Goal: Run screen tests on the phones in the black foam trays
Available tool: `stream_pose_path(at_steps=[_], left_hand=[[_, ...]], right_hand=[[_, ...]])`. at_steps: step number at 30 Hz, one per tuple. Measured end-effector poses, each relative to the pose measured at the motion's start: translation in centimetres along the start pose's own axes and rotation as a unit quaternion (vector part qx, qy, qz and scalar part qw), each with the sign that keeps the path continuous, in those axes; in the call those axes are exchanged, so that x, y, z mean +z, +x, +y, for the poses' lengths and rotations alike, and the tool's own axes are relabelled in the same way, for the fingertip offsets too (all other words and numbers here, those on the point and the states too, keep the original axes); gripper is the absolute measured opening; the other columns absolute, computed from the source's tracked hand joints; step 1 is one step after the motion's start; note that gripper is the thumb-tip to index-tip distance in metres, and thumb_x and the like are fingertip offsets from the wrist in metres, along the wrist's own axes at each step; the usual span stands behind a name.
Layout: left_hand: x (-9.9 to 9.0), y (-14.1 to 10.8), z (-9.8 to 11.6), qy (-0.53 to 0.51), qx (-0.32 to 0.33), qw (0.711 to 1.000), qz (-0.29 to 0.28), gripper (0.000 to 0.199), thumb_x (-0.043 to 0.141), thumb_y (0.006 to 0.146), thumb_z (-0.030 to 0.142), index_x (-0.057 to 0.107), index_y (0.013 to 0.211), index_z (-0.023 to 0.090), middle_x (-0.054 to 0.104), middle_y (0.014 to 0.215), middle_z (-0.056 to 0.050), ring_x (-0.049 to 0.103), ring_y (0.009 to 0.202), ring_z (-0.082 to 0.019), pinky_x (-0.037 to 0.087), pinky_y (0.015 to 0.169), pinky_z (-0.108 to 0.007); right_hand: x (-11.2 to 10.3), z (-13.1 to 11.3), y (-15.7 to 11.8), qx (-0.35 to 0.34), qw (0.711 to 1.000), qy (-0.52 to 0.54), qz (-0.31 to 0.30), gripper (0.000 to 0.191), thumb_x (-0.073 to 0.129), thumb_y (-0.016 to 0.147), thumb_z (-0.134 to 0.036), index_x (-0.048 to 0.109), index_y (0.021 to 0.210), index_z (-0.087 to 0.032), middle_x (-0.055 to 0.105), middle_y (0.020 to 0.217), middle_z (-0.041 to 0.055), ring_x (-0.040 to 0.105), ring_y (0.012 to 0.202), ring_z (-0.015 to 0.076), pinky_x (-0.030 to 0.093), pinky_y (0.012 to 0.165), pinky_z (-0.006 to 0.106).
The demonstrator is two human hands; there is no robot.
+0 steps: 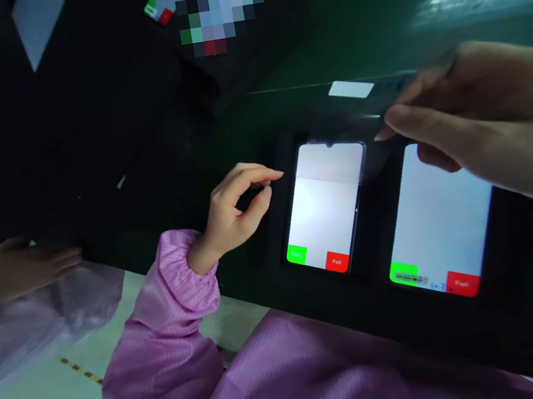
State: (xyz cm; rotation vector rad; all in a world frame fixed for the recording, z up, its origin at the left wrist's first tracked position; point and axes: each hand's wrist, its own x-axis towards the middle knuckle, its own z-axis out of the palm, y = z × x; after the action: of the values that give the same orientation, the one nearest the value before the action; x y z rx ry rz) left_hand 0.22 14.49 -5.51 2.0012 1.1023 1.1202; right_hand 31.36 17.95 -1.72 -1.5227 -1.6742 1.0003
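The left hand (236,214) is just beside a phone (326,203) which sits in a black holder (279,150); its fingers (257,172) are near together and hold nothing. The blurred right hand (481,118) is above a second phone (439,219), fingers a little apart.

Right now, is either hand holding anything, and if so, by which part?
The left hand is empty, its fingertips beside the smartphone's edge. The right hand is too blurred to tell.

Left hand (241,213) loosely curled, right hand (479,118) blurred, seemingly pinching.
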Motion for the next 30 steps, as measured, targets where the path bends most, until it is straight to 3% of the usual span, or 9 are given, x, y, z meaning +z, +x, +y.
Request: stream_pose_path(at_steps=[5, 12, 15, 17, 18, 20, 23, 25, 30], left_hand=[[-0.2, -2.4, 1.7, 0.033, 0.018, 0.999, -0.012, 0.020, 0.065, 0.106, 0.016, 0.077, 0.121, 0.023, 0.080, 0.115, -0.005, 0.078, 0.100, -0.015, 0.066, 0.085, -0.027], [-0.3, -4.7, 3.4, 0.098, 0.004, 0.995, -0.034, 0.028, 0.059, 0.109, 0.016, 0.075, 0.131, 0.023, 0.077, 0.132, -0.009, 0.075, 0.128, -0.021, 0.064, 0.110, -0.038], [0.0, -5.8, 4.4, 0.118, -0.010, 0.992, -0.034, 0.036, 0.054, 0.112, 0.019, 0.069, 0.144, 0.026, 0.076, 0.139, -0.011, 0.073, 0.133, -0.024, 0.064, 0.112, -0.043], [0.1, -7.1, 5.4, 0.129, -0.015, 0.991, -0.035, 0.042, 0.053, 0.113, 0.021, 0.062, 0.154, 0.028, 0.074, 0.143, -0.011, 0.071, 0.137, -0.026, 0.063, 0.114, -0.046], [0.2, -7.8, 5.9, 0.132, -0.016, 0.990, -0.036, 0.046, 0.054, 0.112, 0.022, 0.060, 0.157, 0.029, 0.074, 0.145, -0.012, 0.071, 0.138, -0.027, 0.063, 0.115, -0.048], [0.3, -9.3, 6.6, 0.145, -0.020, 0.988, -0.047, 0.051, 0.055, 0.112, 0.022, 0.056, 0.162, 0.031, 0.071, 0.149, -0.013, 0.069, 0.140, -0.029, 0.062, 0.117, -0.050], [0.4, -11.1, 7.1, 0.213, -0.029, 0.974, -0.076, 0.051, 0.054, 0.112, 0.025, 0.057, 0.162, 0.034, 0.063, 0.160, -0.013, 0.064, 0.146, -0.032, 0.058, 0.120, -0.053], [0.5, -11.9, 7.1, 0.280, -0.025, 0.956, -0.088, 0.048, 0.056, 0.112, 0.028, 0.061, 0.159, 0.037, 0.057, 0.166, -0.013, 0.059, 0.151, -0.037, 0.054, 0.123, -0.059], [1.2, -12.1, 7.6, 0.310, -0.027, 0.949, -0.044, 0.065, 0.062, 0.108, 0.031, 0.046, 0.170, 0.039, 0.051, 0.171, -0.013, 0.056, 0.151, -0.041, 0.051, 0.123, -0.063]], right_hand=[[0.6, -1.6, -1.3, 0.027, 0.999, 0.036, -0.026, 0.023, 0.077, 0.102, -0.041, 0.064, 0.103, -0.021, 0.080, 0.090, -0.0008, 0.054, 0.046, 0.0049, 0.039, 0.041, 0.023], [1.2, -1.5, -1.4, -0.003, 0.999, 0.026, -0.042, 0.017, 0.067, 0.108, -0.038, 0.060, 0.107, -0.021, 0.080, 0.095, 0.0013, 0.054, 0.046, 0.0051, 0.039, 0.042, 0.021], [0.8, -1.4, -3.0, -0.036, 0.988, 0.019, -0.151, 0.029, 0.063, 0.109, -0.047, 0.065, 0.125, -0.023, 0.078, 0.089, -0.0004, 0.055, 0.045, 0.0079, 0.042, 0.043, 0.023], [0.0, -1.3, -5.6, -0.076, 0.968, -0.003, -0.239, 0.036, 0.061, 0.109, -0.054, 0.072, 0.131, -0.028, 0.076, 0.081, -0.0032, 0.059, 0.047, 0.0116, 0.046, 0.045, 0.026], [-0.4, -1.2, -7.2, -0.115, 0.961, -0.031, -0.248, 0.037, 0.059, 0.111, -0.056, 0.075, 0.132, -0.030, 0.076, 0.082, -0.0027, 0.065, 0.054, 0.0140, 0.050, 0.049, 0.027], [-0.9, -0.9, -10.8, -0.220, 0.949, -0.133, -0.183, 0.037, 0.049, 0.117, -0.049, 0.077, 0.135, -0.032, 0.082, 0.106, 0.0025, 0.077, 0.083, 0.0203, 0.059, 0.066, 0.033], [-1.1, 0.2, -15.7, -0.310, 0.888, -0.339, -0.030, 0.034, 0.050, 0.117, -0.039, 0.081, 0.123, -0.025, 0.070, 0.151, 0.0101, 0.071, 0.122, 0.0333, 0.059, 0.088, 0.048], [-1.4, 1.2, -18.4, -0.298, 0.867, -0.399, 0.014, 0.026, 0.058, 0.113, -0.036, 0.081, 0.120, -0.024, 0.064, 0.158, 0.0115, 0.067, 0.127, 0.0363, 0.056, 0.092, 0.051], [-3.1, 4.2, -23.6, -0.166, 0.899, -0.371, 0.164, 0.022, 0.067, 0.107, -0.026, 0.080, 0.124, -0.030, 0.069, 0.150, 0.0096, 0.064, 0.128, 0.0358, 0.052, 0.098, 0.054]])
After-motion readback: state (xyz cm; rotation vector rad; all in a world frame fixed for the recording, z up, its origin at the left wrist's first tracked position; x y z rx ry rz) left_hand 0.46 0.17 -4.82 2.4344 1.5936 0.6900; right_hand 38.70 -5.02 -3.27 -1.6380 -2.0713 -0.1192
